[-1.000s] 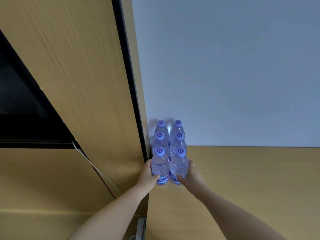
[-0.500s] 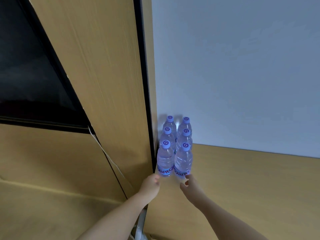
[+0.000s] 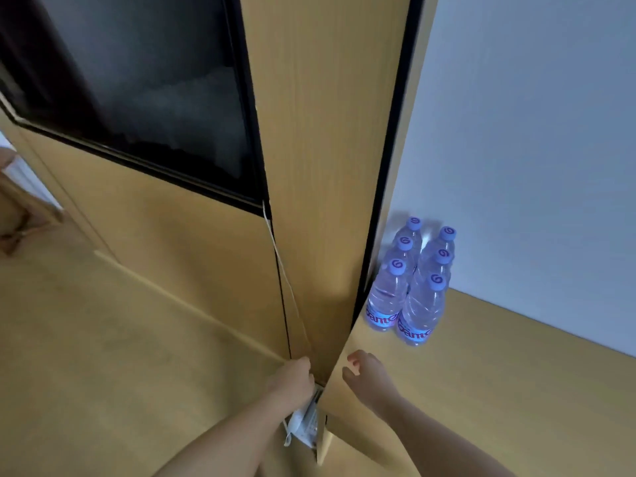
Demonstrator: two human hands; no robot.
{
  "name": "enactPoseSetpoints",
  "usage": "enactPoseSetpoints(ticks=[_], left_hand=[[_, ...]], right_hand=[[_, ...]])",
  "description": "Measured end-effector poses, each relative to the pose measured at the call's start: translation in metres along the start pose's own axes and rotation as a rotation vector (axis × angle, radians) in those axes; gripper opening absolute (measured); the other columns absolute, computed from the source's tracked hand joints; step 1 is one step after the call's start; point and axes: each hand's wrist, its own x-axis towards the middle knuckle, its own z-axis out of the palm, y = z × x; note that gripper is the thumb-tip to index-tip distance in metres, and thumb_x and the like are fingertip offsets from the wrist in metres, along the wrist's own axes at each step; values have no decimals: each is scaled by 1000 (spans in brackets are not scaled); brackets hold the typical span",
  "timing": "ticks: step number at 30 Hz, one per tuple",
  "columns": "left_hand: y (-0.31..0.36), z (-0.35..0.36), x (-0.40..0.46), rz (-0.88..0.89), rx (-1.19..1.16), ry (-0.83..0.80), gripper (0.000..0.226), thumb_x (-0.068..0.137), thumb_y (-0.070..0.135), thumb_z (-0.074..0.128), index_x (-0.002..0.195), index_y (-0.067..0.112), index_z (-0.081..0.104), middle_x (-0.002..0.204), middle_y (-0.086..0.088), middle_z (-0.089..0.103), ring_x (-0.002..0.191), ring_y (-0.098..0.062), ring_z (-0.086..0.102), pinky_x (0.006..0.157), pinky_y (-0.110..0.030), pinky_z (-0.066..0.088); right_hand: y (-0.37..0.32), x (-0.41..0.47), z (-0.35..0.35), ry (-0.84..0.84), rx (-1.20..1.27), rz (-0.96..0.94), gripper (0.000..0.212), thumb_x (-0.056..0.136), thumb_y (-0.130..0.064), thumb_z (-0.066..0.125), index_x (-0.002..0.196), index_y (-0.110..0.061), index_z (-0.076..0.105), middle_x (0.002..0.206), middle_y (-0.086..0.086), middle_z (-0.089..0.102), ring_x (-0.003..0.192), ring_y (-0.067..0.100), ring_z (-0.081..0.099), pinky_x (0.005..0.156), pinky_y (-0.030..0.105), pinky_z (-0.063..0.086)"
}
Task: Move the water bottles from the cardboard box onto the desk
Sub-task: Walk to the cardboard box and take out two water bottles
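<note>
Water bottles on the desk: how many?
6 water bottles, upright in two rows of three on the desk, in the corner against the wall; more could hide behind.

The four far water bottles (image 3: 426, 247) show little more than caps, hidden behind the near pair. The white object (image 3: 303, 425) under the left forearm (image 3: 241, 432) is too blurred to name. Both forearms run off the near edge.
</note>
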Motion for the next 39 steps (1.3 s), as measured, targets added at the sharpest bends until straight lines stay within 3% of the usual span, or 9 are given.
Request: enactPoseSetpoints(ticks=[3,6,8,12,18,26,32,39], left_hand=[[-29,-10,-9,-65,-15,-13,21,96,16,38,78,19,49,77,3,48,78,-17,51,72,-30,41],[-66,-28,-19,-142,33,-4,24,96,19,39,106,10,59,101,-7,62,99,-24,60,82,-30,45],[-90,-45,-29,-194,96,6,27,96,19,40,114,12,58,116,-10,63,109,-26,60,89,-33,46],[-140,-83,-47,-277,161,64,31,99,18,36,124,12,52,125,-10,59,117,-27,58,92,-31,45],[-246,-137,-70,-436,134,116,34,98,20,34,129,18,48,133,-7,53,123,-25,53,96,-35,44],[-391,-185,-112,-703,-43,196,36,99,23,33,132,16,46,134,-9,52,121,-27,53,95,-35,45],[-469,-206,-132,-899,-222,178,35,97,19,35,130,17,45,136,-7,50,124,-24,51,98,-33,40],[-538,-254,-90,-997,-301,183,33,94,16,37,126,16,49,131,-7,55,118,-25,55,90,-31,43]], right_hand=[[-29,5,14,-55,-37,-60,36,93,-30,55,127,-19,53,119,-1,57,105,13,55,86,21,43],[-63,12,31,-149,-98,-127,36,92,-31,55,126,-19,53,117,-2,55,102,13,55,84,24,45],[-88,17,44,-218,-171,-185,36,93,-31,53,127,-18,52,120,0,54,105,15,54,87,25,45],[-149,29,77,-365,-317,-298,24,97,-23,48,117,-13,56,116,5,56,112,23,55,83,26,43],[-254,45,147,-445,-453,-415,43,98,-29,48,136,-9,48,137,10,49,126,23,48,99,28,37],[-389,69,251,-483,-589,-560,40,93,-30,53,129,-13,53,131,11,55,119,27,56,94,31,48],[-456,87,315,-557,-678,-566,41,95,-36,51,128,-11,53,129,12,56,118,28,56,88,30,45],[-540,144,376,-662,-714,-632,40,93,-38,47,119,-8,54,117,11,57,109,29,57,79,31,43]])
